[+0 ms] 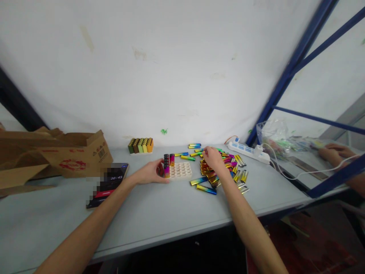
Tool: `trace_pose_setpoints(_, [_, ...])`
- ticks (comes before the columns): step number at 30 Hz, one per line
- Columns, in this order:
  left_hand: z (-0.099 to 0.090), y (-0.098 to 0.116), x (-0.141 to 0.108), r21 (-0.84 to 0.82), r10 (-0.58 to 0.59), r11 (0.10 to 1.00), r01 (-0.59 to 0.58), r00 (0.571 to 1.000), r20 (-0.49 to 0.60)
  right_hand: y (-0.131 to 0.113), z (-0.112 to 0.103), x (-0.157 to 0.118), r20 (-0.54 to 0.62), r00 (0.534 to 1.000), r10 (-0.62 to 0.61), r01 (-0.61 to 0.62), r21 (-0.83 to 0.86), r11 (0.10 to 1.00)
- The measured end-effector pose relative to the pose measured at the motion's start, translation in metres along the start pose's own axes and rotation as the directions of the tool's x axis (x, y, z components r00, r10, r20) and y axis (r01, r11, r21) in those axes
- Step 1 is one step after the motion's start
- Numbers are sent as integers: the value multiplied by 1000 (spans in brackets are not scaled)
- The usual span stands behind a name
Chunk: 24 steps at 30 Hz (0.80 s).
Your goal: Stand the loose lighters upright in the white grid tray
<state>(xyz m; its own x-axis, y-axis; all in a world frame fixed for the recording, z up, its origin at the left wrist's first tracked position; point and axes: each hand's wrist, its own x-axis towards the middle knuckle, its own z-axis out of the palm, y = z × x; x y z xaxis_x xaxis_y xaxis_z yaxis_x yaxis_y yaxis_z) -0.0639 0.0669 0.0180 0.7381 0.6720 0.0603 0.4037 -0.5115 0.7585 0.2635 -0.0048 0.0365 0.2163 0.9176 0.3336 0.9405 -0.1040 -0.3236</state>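
Note:
My left hand [151, 172] curls round the left end of a white tray with holes [185, 174], thumb at the near side and fingers behind. Beside its fingers, a row of slim purple-and-orange lighters [167, 169] with dark tops stands upright in the tray. Many of the tray's holes show nothing in them. Over the left part of a loose pile of shiny rainbow-coloured lighters [208, 176], my right hand [212, 156] has its fingers pinched together. What lies between those fingertips is too small to make out.
At the back stands a block of green, yellow and orange lighters [142, 145]. Left are an open cardboard box [82, 152] and a phone [110, 184] showing a timer. A power strip [248, 150] with white cables lies right, by a blue frame [273, 99]. Another person's hands [336, 152] are beyond.

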Motion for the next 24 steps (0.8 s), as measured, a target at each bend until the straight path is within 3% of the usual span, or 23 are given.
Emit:
trace_pose_setpoints(6, [0,0,0,2,-6,1000,6,1000,6,10,9,4,21,985,173,-168,-136,976])
trace_pose_setpoints(11, [1,0,1,7,-1,1000,1,1000,12,6,11,6,66,982,177,-168,-122,978])
trace_pose_setpoints(14, [1,0,1,9,-6,1000,6,1000,11,9,11,7,78,990,117,-113,-57,992])
trace_pose_setpoints(18, [1,0,0,18,-18,1000,17,1000,12,11,8,8,-61,995,85,-71,207,976])
trace_pose_setpoints(20, [1,0,0,16,-19,1000,18,1000,15,6,7,7,-100,988,116,-55,475,878])
trace_pose_setpoints(22, [1,-1,0,12,-19,1000,18,1000,21,-3,7,4,-34,996,82,-28,762,647])
trace_pose_setpoints(24, [2,-1,0,8,-17,1000,17,1000,25,-14,6,-1,60,997,-42,-40,926,376])
